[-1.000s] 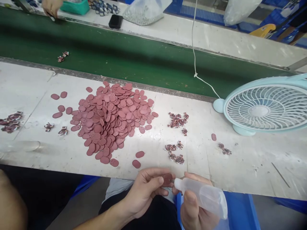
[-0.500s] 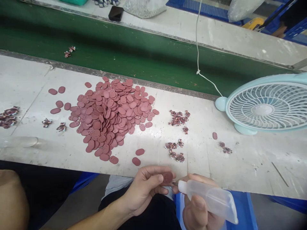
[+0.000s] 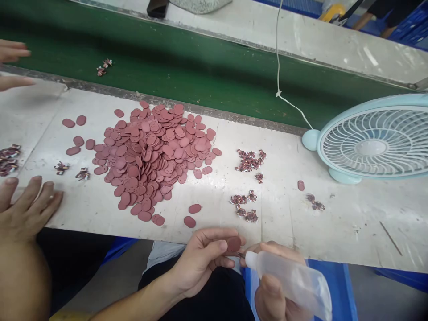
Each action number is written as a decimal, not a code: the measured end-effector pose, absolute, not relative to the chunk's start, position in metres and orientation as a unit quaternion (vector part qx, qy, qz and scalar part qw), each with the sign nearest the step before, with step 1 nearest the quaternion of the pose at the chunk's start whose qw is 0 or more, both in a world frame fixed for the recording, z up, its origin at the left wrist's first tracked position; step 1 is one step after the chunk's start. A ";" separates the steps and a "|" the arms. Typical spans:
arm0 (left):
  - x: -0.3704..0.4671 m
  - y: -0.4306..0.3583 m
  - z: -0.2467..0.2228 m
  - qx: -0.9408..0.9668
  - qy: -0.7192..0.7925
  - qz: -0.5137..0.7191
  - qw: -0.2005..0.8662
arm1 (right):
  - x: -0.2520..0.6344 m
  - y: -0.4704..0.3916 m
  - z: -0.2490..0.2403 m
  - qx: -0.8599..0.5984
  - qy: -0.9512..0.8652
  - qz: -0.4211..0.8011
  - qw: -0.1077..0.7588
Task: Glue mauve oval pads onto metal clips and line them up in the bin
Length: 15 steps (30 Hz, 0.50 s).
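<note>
My left hand pinches a reddish-brown oval disc between thumb and fingers, just past the table's front edge. My right hand is wrapped round a translucent squeeze bottle with a white collar and a thin dark tip. That tip points left and sits right by the disc; whether it touches, I cannot tell. Ahead of my left hand lie two loose discs, and beyond them a big pile of the same discs. Small brown-and-white figure-like pieces lie in clusters right of the pile.
A pale blue fan stands at the right, its white cord running up. Behind the table runs a green belt. At the left, a co-worker's hand lies on the table and another reaches over the belt.
A co-worker's two hands have come into view at the left, and the bottle lying there no longer shows. The view has shifted slightly. My hands keep their hold on the disc and the bottle.
</note>
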State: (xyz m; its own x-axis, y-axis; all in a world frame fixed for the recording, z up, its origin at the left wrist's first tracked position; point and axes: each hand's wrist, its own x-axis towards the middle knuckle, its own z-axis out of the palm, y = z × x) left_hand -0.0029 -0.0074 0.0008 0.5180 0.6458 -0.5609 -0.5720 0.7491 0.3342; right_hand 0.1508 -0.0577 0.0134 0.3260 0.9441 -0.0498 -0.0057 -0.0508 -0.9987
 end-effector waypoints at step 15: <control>-0.011 -0.002 0.000 0.060 0.288 0.353 0.888 | 0.308 0.014 -0.056 0.078 0.300 0.810 0.497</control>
